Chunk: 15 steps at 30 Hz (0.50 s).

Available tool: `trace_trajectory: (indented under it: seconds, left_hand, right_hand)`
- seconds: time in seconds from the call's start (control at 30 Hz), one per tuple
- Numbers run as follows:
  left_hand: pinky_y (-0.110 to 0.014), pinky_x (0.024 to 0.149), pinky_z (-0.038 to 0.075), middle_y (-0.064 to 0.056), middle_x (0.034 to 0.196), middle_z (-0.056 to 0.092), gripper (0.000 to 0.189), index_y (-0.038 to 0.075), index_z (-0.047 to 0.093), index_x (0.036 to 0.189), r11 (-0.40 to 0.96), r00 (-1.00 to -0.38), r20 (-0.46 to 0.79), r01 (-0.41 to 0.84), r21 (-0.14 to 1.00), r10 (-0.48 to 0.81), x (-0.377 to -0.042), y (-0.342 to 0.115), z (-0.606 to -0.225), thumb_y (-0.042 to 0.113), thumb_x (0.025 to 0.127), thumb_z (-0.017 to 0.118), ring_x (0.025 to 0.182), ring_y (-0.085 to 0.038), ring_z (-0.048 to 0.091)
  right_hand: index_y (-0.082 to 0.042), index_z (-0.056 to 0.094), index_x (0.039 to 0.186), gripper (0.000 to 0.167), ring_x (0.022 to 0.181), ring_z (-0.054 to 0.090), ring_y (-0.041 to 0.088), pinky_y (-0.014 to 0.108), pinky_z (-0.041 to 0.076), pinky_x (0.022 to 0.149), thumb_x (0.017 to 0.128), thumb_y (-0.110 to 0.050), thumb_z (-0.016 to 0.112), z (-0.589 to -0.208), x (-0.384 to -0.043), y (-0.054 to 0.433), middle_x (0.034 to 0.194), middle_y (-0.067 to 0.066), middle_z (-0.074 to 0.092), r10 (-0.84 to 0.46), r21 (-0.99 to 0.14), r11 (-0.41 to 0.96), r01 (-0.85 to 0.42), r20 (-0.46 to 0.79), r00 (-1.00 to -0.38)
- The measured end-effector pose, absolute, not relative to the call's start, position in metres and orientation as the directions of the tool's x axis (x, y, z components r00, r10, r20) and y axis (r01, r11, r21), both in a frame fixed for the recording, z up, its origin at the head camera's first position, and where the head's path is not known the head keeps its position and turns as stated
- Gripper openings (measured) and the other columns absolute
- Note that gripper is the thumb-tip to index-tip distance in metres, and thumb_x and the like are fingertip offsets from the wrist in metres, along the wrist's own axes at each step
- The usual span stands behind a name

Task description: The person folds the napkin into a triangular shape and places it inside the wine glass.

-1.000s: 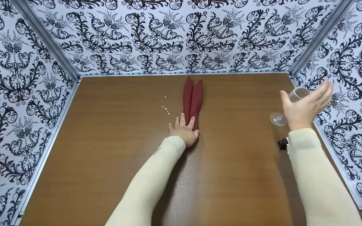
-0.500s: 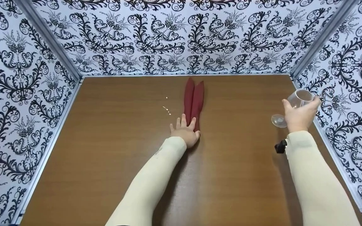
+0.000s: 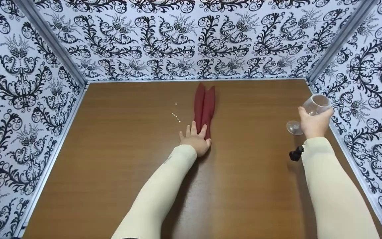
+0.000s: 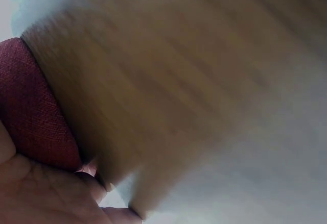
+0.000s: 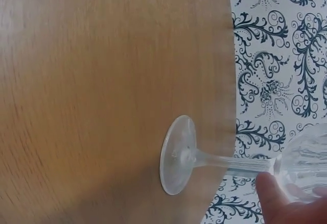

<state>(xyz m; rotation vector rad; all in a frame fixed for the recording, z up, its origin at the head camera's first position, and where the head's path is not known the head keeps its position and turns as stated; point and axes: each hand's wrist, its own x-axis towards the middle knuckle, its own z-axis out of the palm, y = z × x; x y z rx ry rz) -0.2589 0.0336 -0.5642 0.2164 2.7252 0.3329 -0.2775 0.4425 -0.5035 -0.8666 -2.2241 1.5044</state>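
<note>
My left hand [image 3: 195,143] rests with spread fingers on the near end of a folded dark red cloth [image 3: 207,106]. In the left wrist view the cloth [image 4: 36,106] shows its coarse weave beside my palm. On the right side of the table, my right hand [image 3: 315,125] grips a clear stemmed wine glass [image 3: 315,103] around its bowl. The thumb is on the near side, and some of the fingers are hidden behind the glass. Its round foot [image 5: 178,155] is at the tabletop in the right wrist view, with the stem running up to my fingers.
The brown wooden table [image 3: 118,149] is bounded by patterned walls [image 3: 164,36] at the back and sides. Several small white specks [image 3: 176,116] lie left of the cloth. A small black device [image 3: 296,153] sits at my right cuff.
My right hand was stretched out beside the wine glass a second ago; its fingers have since closed around the bowl. My left hand and the cloth stay in place.
</note>
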Motion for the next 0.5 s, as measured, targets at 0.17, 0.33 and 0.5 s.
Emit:
trace_trajectory:
  seconds: [0.17,0.33,0.5]
  left_hand:
    - [-0.068,0.129,0.005,-0.012,0.179,-0.008,0.07,0.039,0.008,0.17,0.959,-0.912,-0.36,0.103,0.265,0.198,-0.256,0.035,-0.559,0.058,0.107,0.035,0.166,-0.036,-0.001]
    - [-0.068,0.128,0.006,-0.012,0.179,-0.007,0.07,0.039,0.01,0.169,0.96,-0.916,-0.351,0.105,0.258,0.194,-0.257,0.035,-0.563,0.058,0.107,0.036,0.166,-0.036,0.001]
    - [-0.067,0.129,0.006,-0.012,0.179,-0.007,0.069,0.039,0.011,0.169,0.96,-0.917,-0.35,0.099,0.261,0.19,-0.257,0.035,-0.564,0.057,0.108,0.037,0.166,-0.036,0.001]
  right_hand:
    - [-0.013,0.018,0.162,0.094,0.149,0.042,0.022,0.025,0.03,0.125,0.092,-0.031,0.078,-0.504,-0.278,0.437,0.166,0.014,0.037,0.645,-0.923,0.279,0.266,-0.025,-0.763]
    - [-0.014,0.027,0.158,0.087,0.142,0.047,0.02,0.026,0.037,0.122,0.09,-0.024,0.08,-0.5,-0.28,0.42,0.156,0.01,0.044,0.621,-0.943,0.272,0.192,0.019,-0.783]
    - [-0.013,0.029,0.158,0.086,0.137,0.05,0.021,0.029,0.041,0.119,0.089,-0.021,0.081,-0.495,-0.284,0.398,0.151,0.01,0.048,0.575,-0.941,0.311,0.136,0.073,-0.815]
